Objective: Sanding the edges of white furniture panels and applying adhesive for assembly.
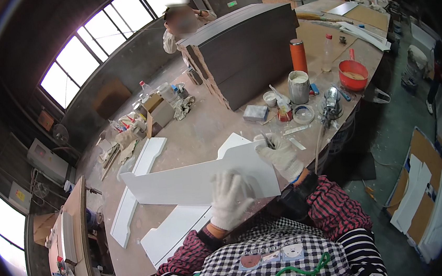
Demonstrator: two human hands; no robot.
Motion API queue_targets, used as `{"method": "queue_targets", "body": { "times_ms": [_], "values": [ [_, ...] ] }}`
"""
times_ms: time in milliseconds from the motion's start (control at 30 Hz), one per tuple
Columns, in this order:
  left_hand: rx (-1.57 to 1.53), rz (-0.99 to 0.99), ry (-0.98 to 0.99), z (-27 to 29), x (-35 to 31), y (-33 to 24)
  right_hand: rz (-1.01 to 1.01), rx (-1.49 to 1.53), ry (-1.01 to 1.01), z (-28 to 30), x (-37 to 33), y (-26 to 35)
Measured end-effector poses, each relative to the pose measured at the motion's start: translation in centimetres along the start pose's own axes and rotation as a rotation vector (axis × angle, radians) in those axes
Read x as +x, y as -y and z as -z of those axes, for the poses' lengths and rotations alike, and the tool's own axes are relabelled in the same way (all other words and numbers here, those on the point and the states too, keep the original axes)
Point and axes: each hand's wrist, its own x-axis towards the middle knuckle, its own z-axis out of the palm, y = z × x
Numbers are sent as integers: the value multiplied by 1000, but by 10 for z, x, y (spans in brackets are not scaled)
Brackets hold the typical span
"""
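Observation:
A white shaped panel stands tilted across the table in front of me. My left hand, in a pale work glove, lies against its face with the fingers stretched out. At the panel's upper right end, my gloved right hand is closed round a small dark thing that I cannot make out. Beneath and behind this panel lie more white panels: a near panel, a long left strip and a far piece, partly hidden.
A stack of dark panels stands at the back, with another person behind it. To the right are an orange bottle, a can, a power sander and a red pot. Boxes and bottles crowd the left edge.

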Motion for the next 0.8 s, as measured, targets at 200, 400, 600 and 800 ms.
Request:
{"method": "queue_targets", "body": {
  "times_ms": [200, 400, 600, 800],
  "values": [
    [191, 164, 38, 59, 67, 20, 119, -186, 98, 18, 1, -30],
    [171, 203, 213, 61, 62, 31, 195, -317, 106, 15, -12, -9],
    [123, 113, 4, 43, 36, 22, 424, -484, 127, 33, -41, -2],
    [161, 124, 287, 33, 29, 1, -360, -127, -88, 36, -79, -3]
  ]
}}
